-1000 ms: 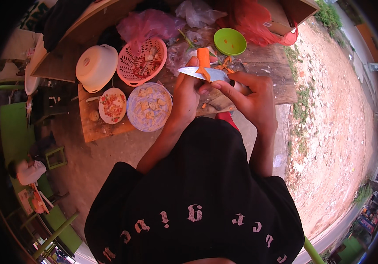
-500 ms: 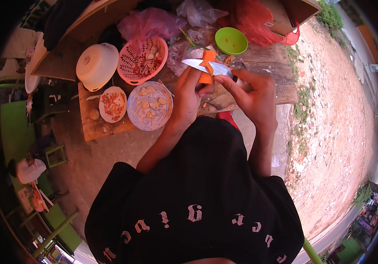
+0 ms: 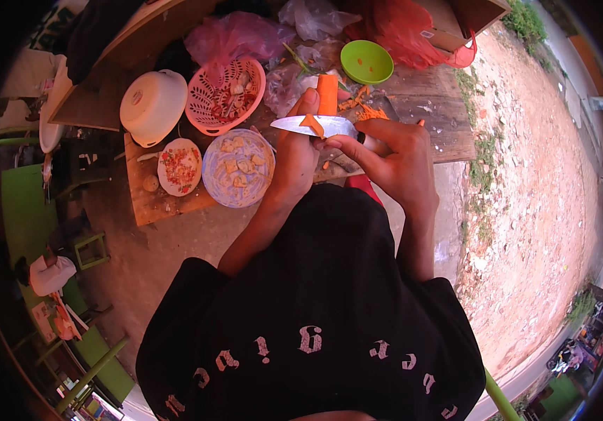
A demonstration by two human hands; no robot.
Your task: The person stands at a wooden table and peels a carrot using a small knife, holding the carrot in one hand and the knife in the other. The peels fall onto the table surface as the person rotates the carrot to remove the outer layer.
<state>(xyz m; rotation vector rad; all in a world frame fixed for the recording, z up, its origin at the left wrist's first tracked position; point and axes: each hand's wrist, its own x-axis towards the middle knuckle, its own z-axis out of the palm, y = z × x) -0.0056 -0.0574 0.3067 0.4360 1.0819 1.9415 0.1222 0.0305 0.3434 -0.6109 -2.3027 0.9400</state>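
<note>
My left hand (image 3: 299,151) is closed round a peeled orange carrot (image 3: 327,96), which points away from me above the table. In my right hand (image 3: 401,151) is a knife (image 3: 336,126), gripped by its handle. Its broad blade lies across the near part of the carrot and points left. A piece of carrot (image 3: 311,125) clings to the flat of the blade. Carrot shreds (image 3: 370,112) lie on the table just beyond my right hand. A green bowl (image 3: 366,63) with a few small orange bits inside stands farther back.
On the wooden table (image 3: 441,133) to the left are a pink basket (image 3: 206,129), a cream tub (image 3: 150,105), a plate of chopped red bits (image 3: 179,167) and a bluish plate with pale chunks (image 3: 231,201). Plastic bags (image 3: 413,35) lie at the back. A person (image 3: 52,275) sits far left.
The knife has slid down the carrot toward me and left, so more of the carrot's far part shows. The carrot piece moved along with the blade.
</note>
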